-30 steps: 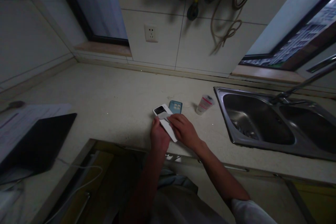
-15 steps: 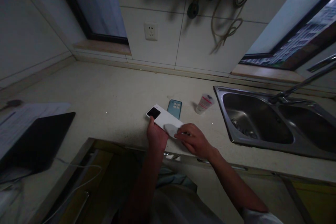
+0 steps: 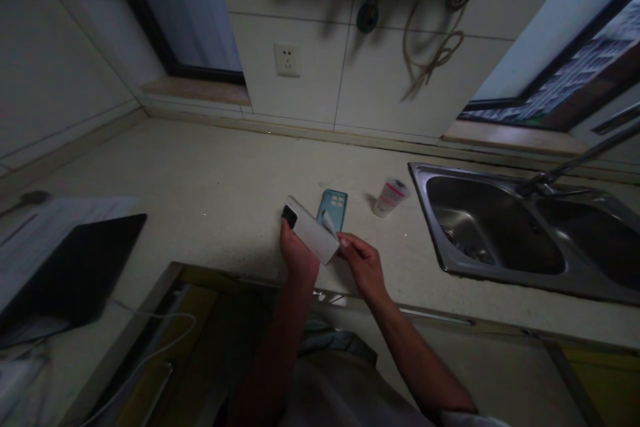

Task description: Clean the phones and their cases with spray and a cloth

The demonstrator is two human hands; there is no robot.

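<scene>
Cream stone countertop [image 3: 200, 167] running below tiled walls, viewed from the room, with a person standing at its front edge. Stainless double-bowl sink [image 3: 435, 260] set into the right stretch, long-necked faucet [image 3: 575, 163] reaching across it. Looped tan cord [image 3: 430, 60] and hoses hung on the wall tiles, which keeps them off the work surface. White wall socket [image 3: 287, 60] at the back of the counter. Dark flat device [image 3: 75, 267], laptop or tablet, at far left beside loose papers [image 3: 50, 227], a white cable [image 3: 150, 340] trailing down past the counter's front edge.

Mid-counter: white-and-red plastic bottle [image 3: 390, 197], near the sink. Teal phone case [image 3: 333, 210], lying flat, off the phone and so leaving its back bare. White smartphone [image 3: 313, 232], held above the counter just in front of the case, black camera block at its far end. Left hand [image 3: 299, 257] clamped around the phone below that block, tilting its back toward the other hand. Right hand [image 3: 363, 265], apart from the left, pinches a pale scrap [image 3: 327, 221], cloth or film, cannot tell which, against the phone's back.
</scene>
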